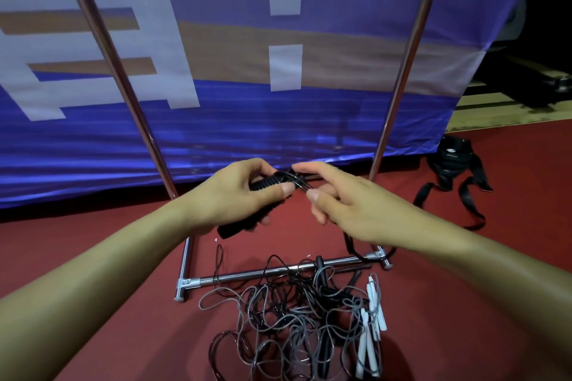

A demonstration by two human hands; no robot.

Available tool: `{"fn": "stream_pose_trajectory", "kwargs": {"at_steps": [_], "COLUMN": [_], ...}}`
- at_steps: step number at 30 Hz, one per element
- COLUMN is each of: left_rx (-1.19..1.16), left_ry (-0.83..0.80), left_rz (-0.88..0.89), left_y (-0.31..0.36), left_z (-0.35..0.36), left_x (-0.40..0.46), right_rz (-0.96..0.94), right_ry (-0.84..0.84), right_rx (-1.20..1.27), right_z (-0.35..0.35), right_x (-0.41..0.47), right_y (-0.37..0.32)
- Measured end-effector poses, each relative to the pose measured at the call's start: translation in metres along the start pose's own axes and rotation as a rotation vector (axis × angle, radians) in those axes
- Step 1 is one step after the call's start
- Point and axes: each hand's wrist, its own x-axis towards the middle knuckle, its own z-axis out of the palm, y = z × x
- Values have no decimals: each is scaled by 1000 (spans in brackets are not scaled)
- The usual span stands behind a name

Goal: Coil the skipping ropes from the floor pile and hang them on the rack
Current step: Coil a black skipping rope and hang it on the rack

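My left hand (238,195) grips the black ribbed handles (266,183) of a skipping rope, held above the floor in front of the rack. Right beside it, my right hand (337,201) pinches the thin black cord (301,184) where it leaves the handles. A strand of that cord hangs down under my right wrist. Below my hands, a tangled pile of grey and black ropes (288,318) lies on the red floor, with several white handles (371,325) at its right side. The chrome rack (247,276) stands behind the pile, its two uprights rising left and right.
A large blue banner (247,117) hangs right behind the rack. A black strapped bag (455,161) lies on the red floor at the right. Wooden flooring and dark equipment show at the far right.
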Motion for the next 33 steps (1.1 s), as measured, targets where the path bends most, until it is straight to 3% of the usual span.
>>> {"fn": "stream_pose_trajectory", "kwargs": {"at_steps": [5,10,13,16,19,22,26,30,33], "left_rx": [-122,-28,-142,-338,-381,-404,-450,-479,-373], "left_ry": [1,114,98,61,70,62,-27,-118,-119], "left_rz": [-52,-62,-56,-69,-86,-80,-36,1,53], "left_y": [8,4,3,4,4,2,5,11,14], "left_z": [7,7,6,1,-3,-5,-2,-1,-6], "left_x": [-5,-1,2,2,0,0,-4,-8,-9], "right_rz": [92,-62,-136,-211,-272,-192,140,192,125], "right_ry": [133,188,261,269,283,303,23,-16,-202], "right_rx": [17,-558,-699,-659,-562,-334,193,16,117], "right_z": [4,-6,-10,-8,-1,-1,-12,-20,-32], "right_x": [0,-9,-11,-10,-11,-10,0,5,3], "right_y": [2,-11,-14,-9,-8,-8,6,26,30]}}
